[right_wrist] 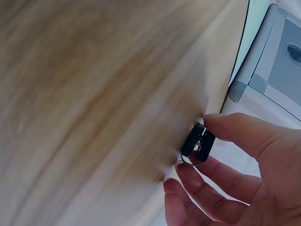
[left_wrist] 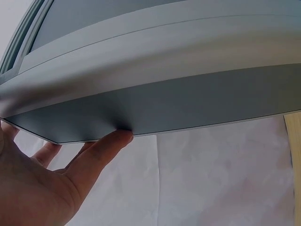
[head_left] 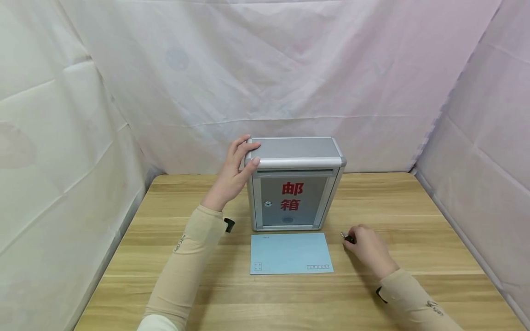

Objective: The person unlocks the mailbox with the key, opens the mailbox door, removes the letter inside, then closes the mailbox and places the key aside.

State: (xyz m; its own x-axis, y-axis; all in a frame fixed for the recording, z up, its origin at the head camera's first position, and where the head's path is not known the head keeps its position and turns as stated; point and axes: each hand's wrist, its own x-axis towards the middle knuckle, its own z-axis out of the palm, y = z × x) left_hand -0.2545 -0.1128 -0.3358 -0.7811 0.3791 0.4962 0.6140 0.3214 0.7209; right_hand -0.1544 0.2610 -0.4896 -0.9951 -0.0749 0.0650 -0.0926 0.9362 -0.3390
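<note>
A grey metal mailbox with red characters, a slot and a small round lock stands upright on the table. At its upper left corner, my left hand rests with fingers across the top and the thumb at the front edge. The left wrist view shows a fingertip touching the grey side panel. Right of the mailbox, my right hand pinches black-headed keys on a ring, low over the tabletop. A pale blue envelope lies flat in front of the mailbox.
The wooden table carries the mailbox and envelope. White cloth hangs behind it and along both sides. Beige sleeves cover both forearms, and a small black piece sticks out by the left wrist.
</note>
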